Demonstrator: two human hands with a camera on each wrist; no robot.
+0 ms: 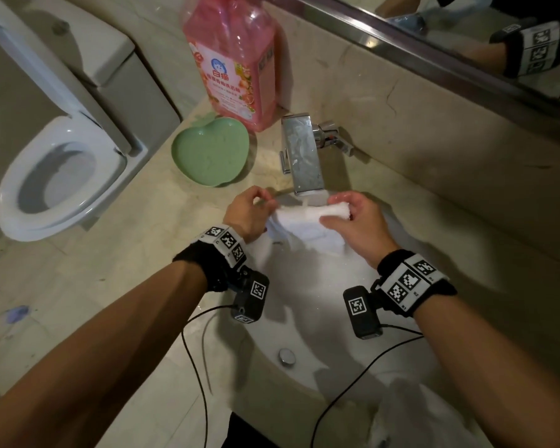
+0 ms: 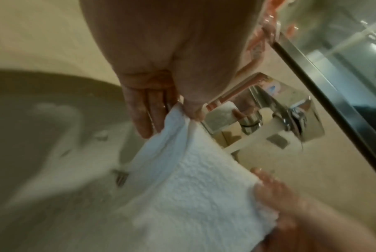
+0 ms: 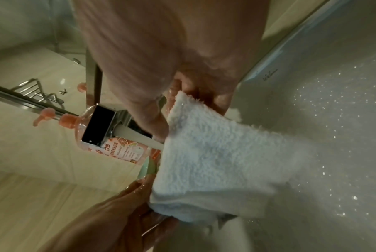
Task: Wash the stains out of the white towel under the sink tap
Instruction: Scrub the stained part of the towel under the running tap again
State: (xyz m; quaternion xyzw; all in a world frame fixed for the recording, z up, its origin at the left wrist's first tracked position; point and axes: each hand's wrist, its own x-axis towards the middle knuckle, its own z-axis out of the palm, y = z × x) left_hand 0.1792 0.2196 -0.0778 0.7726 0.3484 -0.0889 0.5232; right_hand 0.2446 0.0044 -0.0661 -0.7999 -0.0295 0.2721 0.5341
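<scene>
The white towel (image 1: pixel 301 221) hangs stretched between my two hands just under the chrome tap (image 1: pixel 301 156), and water runs from the spout onto its top edge. My left hand (image 1: pixel 251 206) pinches the towel's left corner between thumb and fingers. My right hand (image 1: pixel 353 218) grips the bunched right end. In the left wrist view the towel (image 2: pixel 193 179) spans from my left fingers (image 2: pixel 152 109) down to the right hand (image 2: pixel 275 192). In the right wrist view the stream hits the towel (image 3: pixel 215 153) beside my thumb. No stain shows on the visible cloth.
A white sink basin (image 1: pixel 320 318) with a chrome drain plug (image 1: pixel 286 356) lies below the towel. On the beige counter stand a green heart-shaped dish (image 1: pixel 210 153) and a pink detergent bottle (image 1: pixel 233 59). A toilet (image 1: pixel 62 176) is at the left, a mirror (image 1: pixel 466 27) behind.
</scene>
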